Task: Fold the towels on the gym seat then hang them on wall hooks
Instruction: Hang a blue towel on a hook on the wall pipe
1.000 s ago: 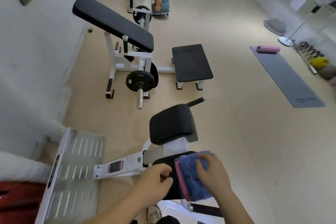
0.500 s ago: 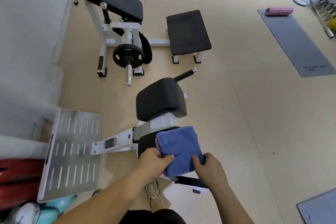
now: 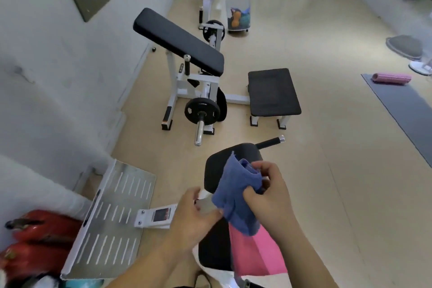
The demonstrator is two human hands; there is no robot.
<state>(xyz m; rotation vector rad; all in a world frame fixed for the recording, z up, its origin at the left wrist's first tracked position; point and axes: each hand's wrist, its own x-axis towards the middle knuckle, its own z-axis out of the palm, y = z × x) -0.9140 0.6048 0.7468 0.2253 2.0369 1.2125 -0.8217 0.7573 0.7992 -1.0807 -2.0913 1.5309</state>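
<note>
A folded blue towel (image 3: 236,196) is lifted off the black gym seat (image 3: 214,248), held above it. My right hand (image 3: 266,196) grips the towel's upper right part, fingers curled round the cloth. My left hand (image 3: 194,215) is just left of the towel, its thumb touching the lower edge; whether it pinches the cloth is unclear. A pink towel (image 3: 254,252) lies flat on the seat below the blue one. The seat's black backrest pad (image 3: 215,170) stands behind the towels.
A slotted metal footplate (image 3: 112,222) lies left of the seat. Red objects (image 3: 39,241) sit by the white wall at lower left. Ahead stand a preacher-curl bench (image 3: 180,40) with a weight plate (image 3: 202,111), and a low black pad (image 3: 273,92). A grey mat (image 3: 402,110) with a pink roller (image 3: 391,78) lies right.
The blue towel has come up off the seat in my right hand, uncovering the pink towel beneath. My view has tilted up toward the far gym floor.
</note>
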